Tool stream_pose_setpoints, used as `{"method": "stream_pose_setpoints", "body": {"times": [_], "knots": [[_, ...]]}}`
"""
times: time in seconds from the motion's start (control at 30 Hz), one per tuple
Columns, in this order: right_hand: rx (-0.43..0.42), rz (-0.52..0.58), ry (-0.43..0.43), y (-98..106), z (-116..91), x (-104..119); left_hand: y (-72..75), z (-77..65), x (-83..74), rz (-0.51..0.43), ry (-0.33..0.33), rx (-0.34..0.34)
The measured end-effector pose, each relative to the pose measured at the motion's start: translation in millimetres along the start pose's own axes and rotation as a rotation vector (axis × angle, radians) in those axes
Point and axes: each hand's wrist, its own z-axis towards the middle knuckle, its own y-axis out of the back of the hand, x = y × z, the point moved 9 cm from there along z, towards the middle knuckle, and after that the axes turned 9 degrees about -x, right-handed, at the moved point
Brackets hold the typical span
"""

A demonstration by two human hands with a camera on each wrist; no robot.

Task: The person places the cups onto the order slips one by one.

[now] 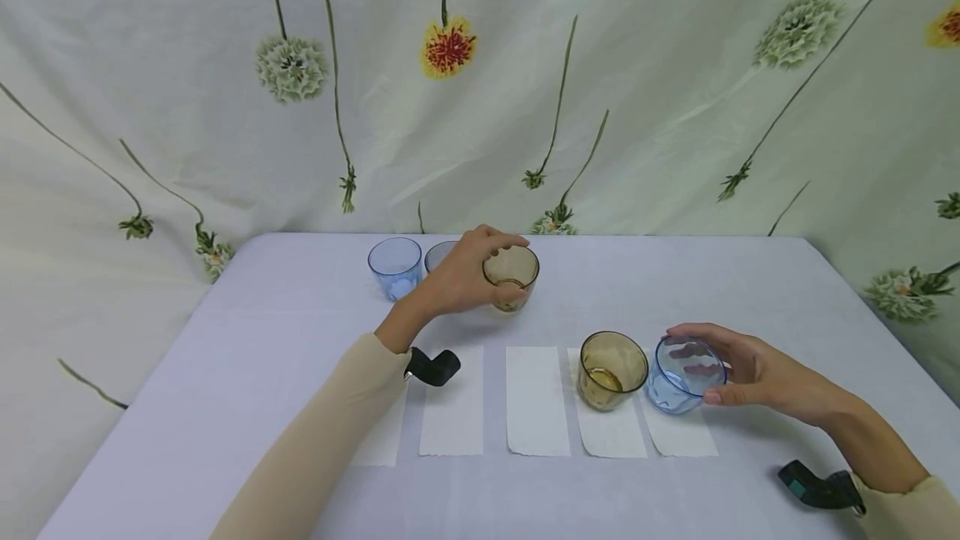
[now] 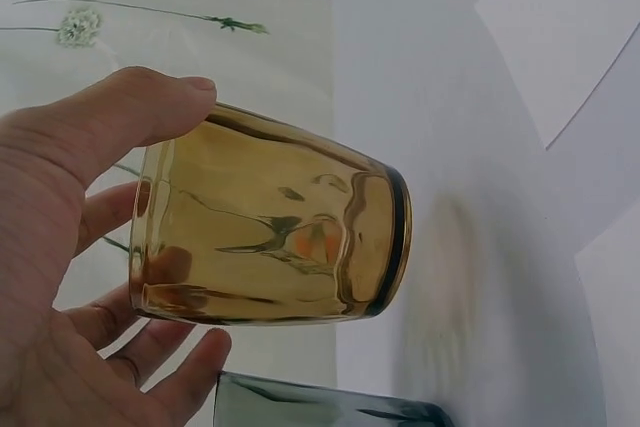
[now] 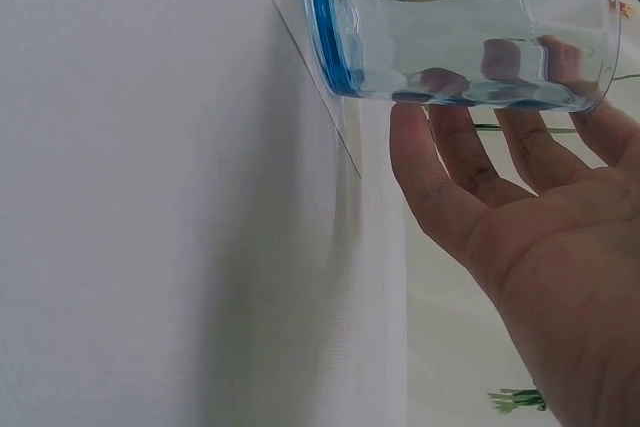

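Note:
At the back of the table my left hand (image 1: 467,275) grips an amber glass (image 1: 517,269) by its rim and side, thumb opposite the fingers. The left wrist view shows that amber glass (image 2: 270,222) raised off the cloth, its shadow apart from the base. On the right, my right hand (image 1: 765,375) holds a clear blue glass (image 1: 675,390) over the rightmost paper strip (image 1: 686,440); whether its base touches the paper I cannot tell. Close to its left a second amber glass (image 1: 611,365) stands upright on another strip.
A blue glass (image 1: 395,269) stands at the back left. Beside it a greyish-blue glass (image 1: 437,254) is partly hidden by my left hand. Several white paper strips (image 1: 537,407) lie in a row on the white tablecloth (image 1: 600,494). Behind hangs a flowered curtain (image 1: 637,65).

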Motion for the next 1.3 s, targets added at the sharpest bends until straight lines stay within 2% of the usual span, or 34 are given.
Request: {"method": "stream_pose_setpoints", "body": {"times": [0.37, 0.73, 0.97, 1.3], "knots": [[0.006, 0.013, 0.008, 0, 0, 1, 1.6, -12.5, -7.6, -0.009, -0.004, -0.010], [0.000, 0.001, 0.002, 0, 0, 1, 0.6, -25.2, -19.5, -0.029, -0.036, -0.003], [0.003, 0.000, 0.005, 0, 0, 1, -4.1, -36.0, -24.5, 0.003, -0.048, 0.035], [0.007, 0.004, -0.001, -1, 0, 0, -9.2, -47.8, -32.9, -0.004, -0.063, 0.066]]}}
